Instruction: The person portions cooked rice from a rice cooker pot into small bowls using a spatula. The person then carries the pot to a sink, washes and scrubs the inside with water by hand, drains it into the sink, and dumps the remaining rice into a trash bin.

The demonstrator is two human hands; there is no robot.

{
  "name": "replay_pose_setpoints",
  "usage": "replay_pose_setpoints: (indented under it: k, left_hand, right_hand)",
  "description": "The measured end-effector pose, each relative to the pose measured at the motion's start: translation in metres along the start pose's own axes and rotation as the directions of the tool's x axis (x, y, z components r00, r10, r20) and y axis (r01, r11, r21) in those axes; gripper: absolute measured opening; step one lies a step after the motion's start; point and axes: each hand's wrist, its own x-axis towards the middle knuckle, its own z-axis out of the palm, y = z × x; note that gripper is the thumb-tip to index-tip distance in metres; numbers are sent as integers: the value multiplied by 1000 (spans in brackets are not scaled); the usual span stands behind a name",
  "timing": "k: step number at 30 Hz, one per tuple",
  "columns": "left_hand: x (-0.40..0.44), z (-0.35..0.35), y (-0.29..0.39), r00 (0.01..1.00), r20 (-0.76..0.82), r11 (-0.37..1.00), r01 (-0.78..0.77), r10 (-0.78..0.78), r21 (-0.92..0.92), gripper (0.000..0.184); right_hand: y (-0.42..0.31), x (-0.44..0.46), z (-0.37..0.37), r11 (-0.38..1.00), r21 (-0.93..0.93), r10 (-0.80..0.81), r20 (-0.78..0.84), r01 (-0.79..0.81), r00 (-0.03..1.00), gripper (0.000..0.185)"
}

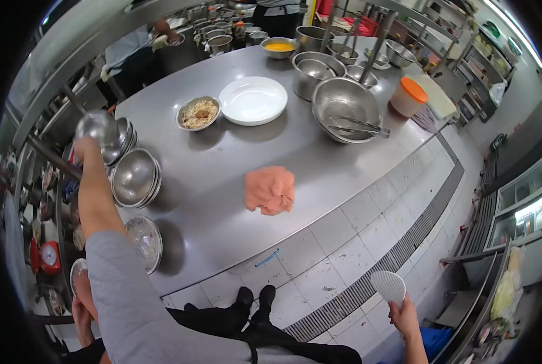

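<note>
On the left, my left hand (85,149) grips the near rim of a metal bowl (98,126), tilted beside a stack of bowls (135,177); its fingers are partly hidden. My right hand (403,313) is closed around the lower end of a flat, ribbed white paddle (388,286), over the floor beyond the counter's edge. A lump of pink paste (269,190) lies directly on the steel counter (204,176). Behind it stand a white round dish (253,101) and a metal bowl of pale shreds (198,114).
Tongs (359,125) rest on a perforated metal bowl (345,106). Beside it stands an orange-lidded tub (408,96). A bowl of yellow liquid (279,47) is at the back. Another person's hand (83,312) shows lower left; other people stand behind the counter.
</note>
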Motion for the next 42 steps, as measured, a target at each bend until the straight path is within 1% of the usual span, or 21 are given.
replay_pose_setpoints:
  k: [2, 3, 4, 6, 7, 9, 11, 12, 13, 14, 15, 17, 20, 23, 27, 30, 32, 33, 34, 35, 42]
  left_hand:
    - [14, 47, 10, 982, -148, 989, 101, -117, -105, 29]
    - [46, -35, 17, 851, -404, 925, 215, -335, -313, 33]
    - [18, -43, 40, 870, -387, 927, 180, -307, -330, 33]
    - [-58, -93, 79, 843, -212, 292, -69, -494, -954, 43]
    - [-120, -148, 94, 863, -342, 360, -205, -373, -910, 47]
    - [-207, -196, 126, 797, -556, -64, -558, 235, -827, 38]
    - [-344, -239, 149, 446, -607, -407, -469, 658, -784, 30]
    - [-425, -261, 143, 244, -579, -382, -549, 778, -744, 22]
    - [-513, -290, 118, 136, -276, -235, -258, 951, -937, 15]
    - [-569, -273, 132, -288, -640, -668, -558, 712, -492, 9]
    - [-635, -272, 130, -581, -733, -903, -417, 354, -106, 11]
    - [-757, -275, 97, -793, -609, -993, -48, -25, 103, 9]
    - [-876, -278, 40, -849, -408, -927, 218, -335, 306, 5]
    - [-973, -286, -15, -715, -464, -844, 358, -523, 400, 4]
    - [-1058, -298, -55, -638, -478, -778, 340, -603, 528, 5]
    - [-1112, -304, -82, -396, -787, -881, 229, -473, 414, 21]
    - [-1135, -311, -112, -212, -917, -737, 546, 338, -398, 39]
    - [-1147, -310, -116, -218, -917, -737, 546, 333, -398, 39]
    - [-1160, -307, -117, -445, -772, -238, 774, 454, -587, 41]
    - [-1173, -305, -120, -687, -603, 342, 726, 406, -597, 43]
    - [-1256, -347, -145, -805, -376, 339, 550, 459, -763, 38]
  right_hand:
    - [-3, -17, -7, 1000, 19, -2, -28, 3, 1000, 24]
    - [8, 19, 22, 985, 153, -72, -84, 84, 994, 24]
    - [15, 8, 4, 972, 226, -37, -130, 66, 991, 21]
    - [30, -27, -25, 922, 385, 43, -179, 30, 983, 15]
    - [37, -32, -28, 871, 489, 65, -218, 51, 974, 12]
    - [44, -54, -40, 797, 598, 99, -263, 81, 960, 12]
    - [45, -78, -40, 630, 745, 105, -363, 220, 926, 14]
    - [49, -87, -38, 553, 782, 142, -430, 289, 892, 15]
    - [51, -99, -40, 511, 800, 186, -461, 316, 868, 16]
    - [55, -111, -43, 472, 827, 273, -466, 305, 842, 19]
    - [68, -120, -45, 397, 851, 340, -483, 342, 807, 25]
    - [100, -158, -60, 323, 866, 447, -495, 381, 745, 29]
    - [172, -230, -65, 404, 846, 550, -528, 347, 647, 27]
    - [255, -320, -67, 555, 806, 599, -559, 206, 573, 24]
    - [296, -405, -88, 672, 730, 602, -637, 124, 481, 21]
    - [321, -441, -113, 706, 655, 593, -755, 270, 279, 23]
    - [339, -462, -131, 728, 644, 592, -763, 235, 258, 20]
    - [344, -470, -139, 744, 637, 590, -767, 199, 251, 17]
    - [347, -477, -148, 729, 664, 620, -743, 163, 254, 16]
    - [354, -478, -149, 725, 668, 625, -740, 164, 250, 16]
    - [386, -546, -166, 558, 795, 758, -605, 238, 245, 45]
